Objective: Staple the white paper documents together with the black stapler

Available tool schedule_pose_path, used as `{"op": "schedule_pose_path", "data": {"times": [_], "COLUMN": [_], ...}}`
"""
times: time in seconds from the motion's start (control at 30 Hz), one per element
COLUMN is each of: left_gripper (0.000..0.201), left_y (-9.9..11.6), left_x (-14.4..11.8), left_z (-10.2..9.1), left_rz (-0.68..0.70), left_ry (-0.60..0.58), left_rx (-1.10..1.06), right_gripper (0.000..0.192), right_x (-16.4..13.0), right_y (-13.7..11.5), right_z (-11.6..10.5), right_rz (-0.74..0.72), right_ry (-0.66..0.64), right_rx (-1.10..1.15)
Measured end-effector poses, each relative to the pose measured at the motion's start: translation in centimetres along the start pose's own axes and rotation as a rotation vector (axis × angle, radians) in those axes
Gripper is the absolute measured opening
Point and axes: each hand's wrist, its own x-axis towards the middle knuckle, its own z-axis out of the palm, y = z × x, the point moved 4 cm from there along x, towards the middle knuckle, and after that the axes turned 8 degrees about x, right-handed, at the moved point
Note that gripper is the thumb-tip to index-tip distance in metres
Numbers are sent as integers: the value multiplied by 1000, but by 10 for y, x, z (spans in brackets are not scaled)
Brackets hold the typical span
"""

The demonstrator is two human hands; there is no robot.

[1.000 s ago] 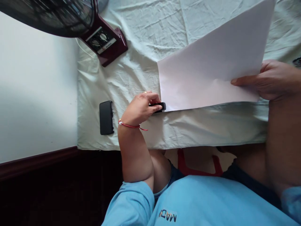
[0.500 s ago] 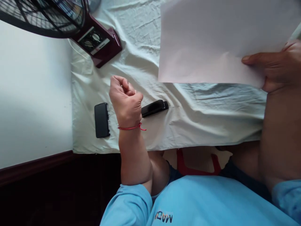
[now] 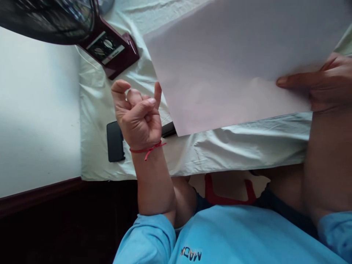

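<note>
My left hand (image 3: 139,113), with a red string at the wrist, is raised palm up over the cloth. Its thumb lies across the folded middle fingers, while the index and little finger stick partly out. Nothing shows in it. At the right, my right hand (image 3: 327,82) grips a large white sheet of paper (image 3: 225,73), thumb on top and the other fingers hidden beneath. The paper's near left corner hangs over a black stapler (image 3: 168,129), mostly hidden by the paper and my left hand. Left of that hand lies a flat black phone-like object (image 3: 115,141).
A dark red fan (image 3: 118,51) with a round black grille stands at the back left. A pale green cloth (image 3: 247,143) covers the table, which meets a white wall (image 3: 41,110) on the left. Below the front edge is a red stool (image 3: 228,200).
The paper has swung left and nearer, its corner now covering part of the stapler. My left hand has turned and loosened from a fist, raising the index and little finger.
</note>
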Motion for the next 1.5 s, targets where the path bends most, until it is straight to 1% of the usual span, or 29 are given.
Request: {"op": "schedule_pose_path", "data": {"times": [0.07, 0.13, 0.23, 0.3, 0.37, 0.5, 0.67, 0.83, 0.93, 1.03, 1.1, 1.13, 1.23, 1.33, 1.37, 1.5], "left_gripper": [36, 35, 27, 23, 27, 33, 28, 24, 21, 13, 7, 10, 30, 29, 30, 43], "left_y": [-3, -5, -7, -9, -13, -19, -17, -6, -5, -8, -9, -9, -8, -10, -11, -17], "left_x": [0, -1, -1, -1, 1, 3, 0, -4, -2, 1, 1, 1, 0, 0, 0, 0], "left_z": [0, 2, 4, 2, 0, -4, -3, -2, -3, -3, 0, 1, 5, 7, 7, 3], "left_rz": [-43, -72, -90, -112, -132, -168, -281, -362, -390, -389, -356, -330, -265, -281, -286, -266], "left_ry": [14, 33, 60, 89, 126, 181, 214, 195, 175, 152, 118, 103, 64, 72, 98, 274], "left_rx": [32, 24, -75, -121, -177, -302, -318, -293, -291, -292, -278, -273, -275, -269, -272, -344], "right_gripper": [31, 35, 38, 36, 34, 35, 35, 32, 32, 32, 31, 31, 27, 26, 28, 32], "right_x": [-2, -3, -3, -3, -4, -3, 3, 7, 7, 7, 6, 6, 6, 5, 5, 8], "right_y": [-1, -2, -2, -1, -1, 0, 8, 11, 11, 12, 13, 13, 13, 12, 12, 13], "right_z": [4, 7, 13, 16, 18, 19, 16, 12, 11, 11, 13, 13, 16, 17, 16, 14], "right_rz": [34, 45, 103, 161, 197, 191, 161, 129, 131, 150, 153, 149, 138, 143, 144, 134], "right_ry": [-10, 10, 46, 43, 15, 8, -36, -76, -85, -88, -103, -114, -146, -142, -133, -127], "right_rx": [-20, -19, -16, -29, -46, -43, -39, -19, -27, -36, -30, -26, -26, -45, -52, -76]}}
